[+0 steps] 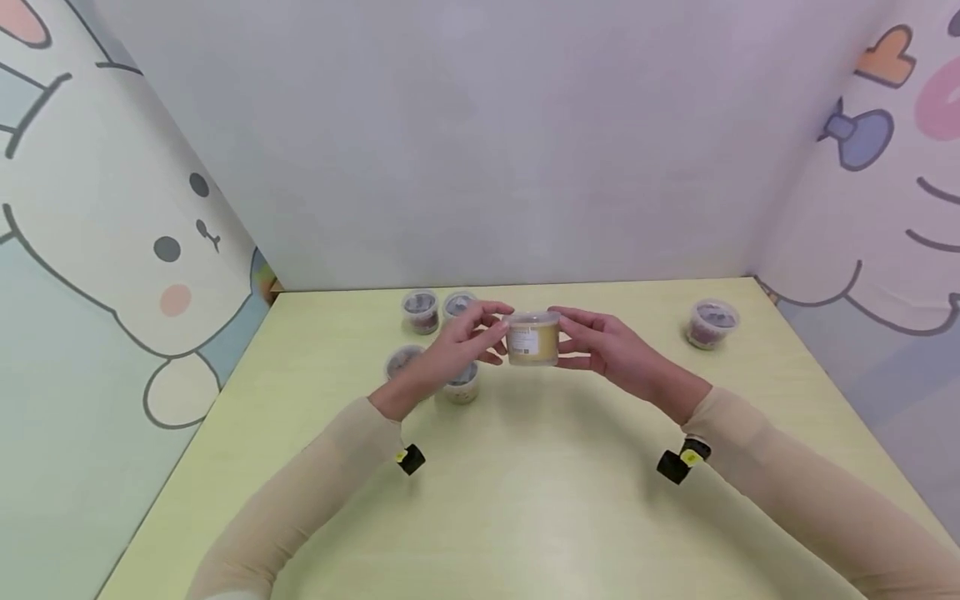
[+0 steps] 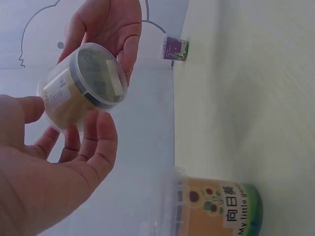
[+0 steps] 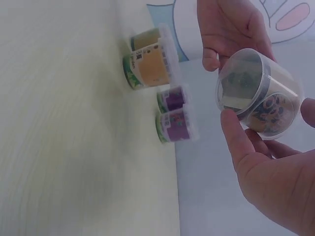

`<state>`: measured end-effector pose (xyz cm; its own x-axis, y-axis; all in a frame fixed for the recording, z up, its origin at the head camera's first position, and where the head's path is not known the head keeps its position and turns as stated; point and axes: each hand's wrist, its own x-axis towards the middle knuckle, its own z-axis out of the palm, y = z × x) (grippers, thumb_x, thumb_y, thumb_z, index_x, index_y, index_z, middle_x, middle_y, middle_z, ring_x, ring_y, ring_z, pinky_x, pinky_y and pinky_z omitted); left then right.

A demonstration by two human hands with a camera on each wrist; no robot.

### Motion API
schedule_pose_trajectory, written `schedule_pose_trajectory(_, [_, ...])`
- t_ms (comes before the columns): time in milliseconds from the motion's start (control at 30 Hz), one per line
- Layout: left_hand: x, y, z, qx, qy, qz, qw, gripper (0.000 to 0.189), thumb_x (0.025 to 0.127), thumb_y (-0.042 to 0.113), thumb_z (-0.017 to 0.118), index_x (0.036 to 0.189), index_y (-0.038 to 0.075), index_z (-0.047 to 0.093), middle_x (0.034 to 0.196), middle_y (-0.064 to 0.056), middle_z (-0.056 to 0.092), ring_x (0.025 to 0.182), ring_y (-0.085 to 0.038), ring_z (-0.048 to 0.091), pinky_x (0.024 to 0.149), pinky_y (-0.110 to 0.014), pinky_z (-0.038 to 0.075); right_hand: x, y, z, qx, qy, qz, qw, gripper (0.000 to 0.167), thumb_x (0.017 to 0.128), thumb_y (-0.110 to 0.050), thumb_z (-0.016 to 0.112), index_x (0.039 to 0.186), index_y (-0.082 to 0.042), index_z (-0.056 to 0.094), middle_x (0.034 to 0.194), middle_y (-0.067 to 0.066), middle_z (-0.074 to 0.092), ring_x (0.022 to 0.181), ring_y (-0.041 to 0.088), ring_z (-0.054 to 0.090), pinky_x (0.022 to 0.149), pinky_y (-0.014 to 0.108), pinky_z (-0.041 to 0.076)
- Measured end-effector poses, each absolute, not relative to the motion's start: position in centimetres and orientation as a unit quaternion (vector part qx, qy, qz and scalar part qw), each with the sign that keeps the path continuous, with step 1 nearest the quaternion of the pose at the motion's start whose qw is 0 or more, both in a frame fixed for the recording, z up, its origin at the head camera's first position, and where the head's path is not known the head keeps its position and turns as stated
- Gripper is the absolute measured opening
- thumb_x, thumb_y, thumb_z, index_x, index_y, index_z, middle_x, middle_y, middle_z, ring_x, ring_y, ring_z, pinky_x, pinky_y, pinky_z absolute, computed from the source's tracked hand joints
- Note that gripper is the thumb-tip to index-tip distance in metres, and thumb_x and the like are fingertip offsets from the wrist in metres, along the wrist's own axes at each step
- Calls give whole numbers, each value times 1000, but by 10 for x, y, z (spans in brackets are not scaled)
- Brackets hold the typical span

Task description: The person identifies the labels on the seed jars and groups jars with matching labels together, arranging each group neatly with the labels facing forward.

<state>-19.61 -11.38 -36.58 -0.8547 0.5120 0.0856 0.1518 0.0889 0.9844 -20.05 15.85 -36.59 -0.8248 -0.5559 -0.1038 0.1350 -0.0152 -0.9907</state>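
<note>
A small clear plastic tub [image 1: 533, 339] with a yellow-tan band and a white printed label is held up above the table, between both hands. My left hand [image 1: 468, 340] grips its left side, thumb and fingertips against the wall and lid edge. On the opposite side, my right hand [image 1: 611, 352] holds it with thumb and fingers spread around it. Through the transparent lid of the tub [image 2: 101, 76], a dark greenish content shows in the left wrist view. A round printed picture is on the side of the tub [image 3: 270, 110] facing the right wrist camera.
Several similar lidded tubs stand at the table's left-centre: purple ones [image 3: 177, 125] behind, orange ones [image 3: 153, 68] in front, partly covered by the left arm. Another purple tub [image 1: 712, 325] stands far right. White and cartoon-printed walls [image 1: 480, 167] enclose the pale yellow table [image 1: 525, 500].
</note>
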Motion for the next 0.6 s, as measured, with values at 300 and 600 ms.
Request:
schedule_pose_trajectory(300, [-190,-114,-384,202,721,635,190,49,108,39,48,150,14,42,132,-16,53,116,-33,60,94,-43,55,-195,149,-386,-140,600,-731,292,63,105,-19,58,155,4,28,141,16,48,114,25,64,103,48,48])
schedule_pose_trajectory(600, [-190,-112,-389,202,712,641,205,45,109,34,47,149,13,40,137,-17,50,118,-32,59,96,-44,54,-195,150,-390,-124,600,-729,306,70,99,-7,65,157,1,26,144,18,44,121,26,57,106,52,44])
